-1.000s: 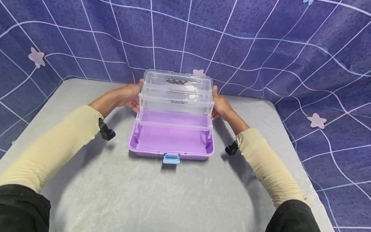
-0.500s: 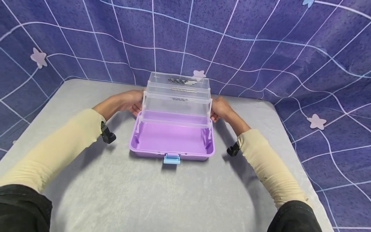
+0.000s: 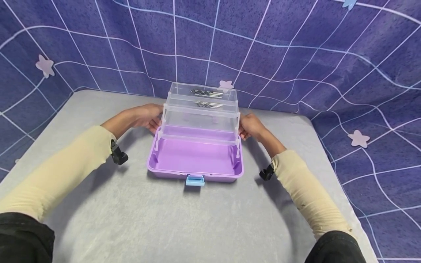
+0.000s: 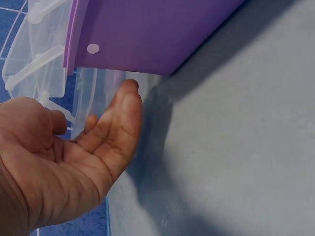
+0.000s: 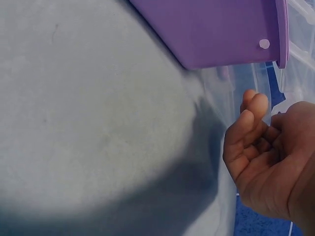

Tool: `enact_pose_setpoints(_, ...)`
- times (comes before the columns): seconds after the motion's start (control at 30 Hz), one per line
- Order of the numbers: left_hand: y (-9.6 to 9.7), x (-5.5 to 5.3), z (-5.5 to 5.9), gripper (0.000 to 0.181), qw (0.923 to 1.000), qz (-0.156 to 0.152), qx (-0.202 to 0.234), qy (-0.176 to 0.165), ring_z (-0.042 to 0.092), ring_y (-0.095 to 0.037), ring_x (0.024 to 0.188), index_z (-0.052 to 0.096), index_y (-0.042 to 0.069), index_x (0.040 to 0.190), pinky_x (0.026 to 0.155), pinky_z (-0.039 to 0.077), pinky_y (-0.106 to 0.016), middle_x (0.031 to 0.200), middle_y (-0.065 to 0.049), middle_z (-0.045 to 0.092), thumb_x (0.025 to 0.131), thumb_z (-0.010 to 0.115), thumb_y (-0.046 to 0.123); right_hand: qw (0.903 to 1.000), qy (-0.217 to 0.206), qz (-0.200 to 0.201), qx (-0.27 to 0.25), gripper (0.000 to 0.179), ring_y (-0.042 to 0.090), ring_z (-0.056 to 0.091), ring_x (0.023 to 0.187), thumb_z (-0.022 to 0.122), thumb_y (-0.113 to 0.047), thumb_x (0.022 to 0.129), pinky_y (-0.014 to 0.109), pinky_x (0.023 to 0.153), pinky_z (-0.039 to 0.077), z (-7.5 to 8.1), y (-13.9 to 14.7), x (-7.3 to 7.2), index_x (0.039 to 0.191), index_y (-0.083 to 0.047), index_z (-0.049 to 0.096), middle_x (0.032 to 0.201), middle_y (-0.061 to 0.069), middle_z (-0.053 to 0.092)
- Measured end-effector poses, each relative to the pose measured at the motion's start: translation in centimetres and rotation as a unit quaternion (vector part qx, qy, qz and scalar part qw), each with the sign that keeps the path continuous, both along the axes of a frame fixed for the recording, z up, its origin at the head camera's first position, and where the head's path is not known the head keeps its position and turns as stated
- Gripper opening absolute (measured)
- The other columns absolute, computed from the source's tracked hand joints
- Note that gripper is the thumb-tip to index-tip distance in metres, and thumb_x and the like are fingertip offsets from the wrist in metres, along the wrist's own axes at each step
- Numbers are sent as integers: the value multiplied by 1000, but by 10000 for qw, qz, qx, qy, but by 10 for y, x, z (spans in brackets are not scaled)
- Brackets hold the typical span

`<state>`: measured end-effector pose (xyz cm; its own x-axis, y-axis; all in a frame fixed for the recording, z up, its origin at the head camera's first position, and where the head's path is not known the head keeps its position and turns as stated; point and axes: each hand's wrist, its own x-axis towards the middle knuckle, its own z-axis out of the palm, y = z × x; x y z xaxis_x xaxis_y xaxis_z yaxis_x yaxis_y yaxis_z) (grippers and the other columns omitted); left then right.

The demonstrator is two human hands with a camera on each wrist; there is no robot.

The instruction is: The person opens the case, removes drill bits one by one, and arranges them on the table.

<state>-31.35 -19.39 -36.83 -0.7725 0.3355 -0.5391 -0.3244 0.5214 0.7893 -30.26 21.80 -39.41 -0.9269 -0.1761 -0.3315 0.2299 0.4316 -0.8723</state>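
Observation:
A purple toolbox (image 3: 197, 157) stands open on the grey table, its blue latch (image 3: 195, 180) facing me. Raised above it are tiered clear trays (image 3: 200, 117). Drill bits (image 3: 206, 94) lie in the upper tray in two visible rows. The clear lid (image 4: 101, 91) hangs down behind the box. My left hand (image 3: 149, 115) reaches behind the back left corner, thumb and index finger at the lid's edge, the other fingers spread past it. Opposite, my right hand (image 3: 251, 125) holds the lid's other edge (image 5: 231, 91) with curled fingers. The trays partly hide both hands.
A grey cloth covers the table (image 3: 197, 219). Close behind it rises a purple-blue curtain (image 3: 210, 44) with grid lines and stars. Each wrist carries a small black camera mount (image 3: 119, 155).
The clear lid has swung back and down behind the box, and both hands have lowered slightly with it. The purple base has stayed in place.

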Motion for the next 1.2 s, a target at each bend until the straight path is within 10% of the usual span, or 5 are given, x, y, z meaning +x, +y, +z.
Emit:
enact_pose_setpoints(0.3, -6, 4, 0, 55, 9999, 60, 67, 102, 66, -12, 68, 49, 2, 135, 71, 67, -34, 77, 0, 63, 123, 23, 50, 9999, -147, -40, -64, 64, 8, 56, 42, 43, -46, 121, 24, 46, 53, -5, 3, 2, 75, -7, 63, 53, -2, 61)
enact_pose_setpoints(0.7, -12, 12, -4, 61, 9987, -88, 326, 393, 67, -13, 72, 36, -2, 152, 75, 68, -35, 83, 0, 63, 123, 23, 51, 9999, -94, 106, -7, 57, 8, 56, 45, 40, -43, 122, 25, 49, 54, -6, 11, 0, 88, -3, 61, 58, -3, 63)
enact_pose_setpoints(1.2, -12, 60, 3, 64, 9905, -73, -52, 1375, 74, -19, 85, 23, -6, 164, 79, 69, -39, 125, -33, 70, 124, 23, 44, 9983, 479, 292, 124, 64, 11, 61, 59, 48, -49, 121, 26, 57, 52, 17, 27, -3, 120, 13, 66, 70, -5, 66)
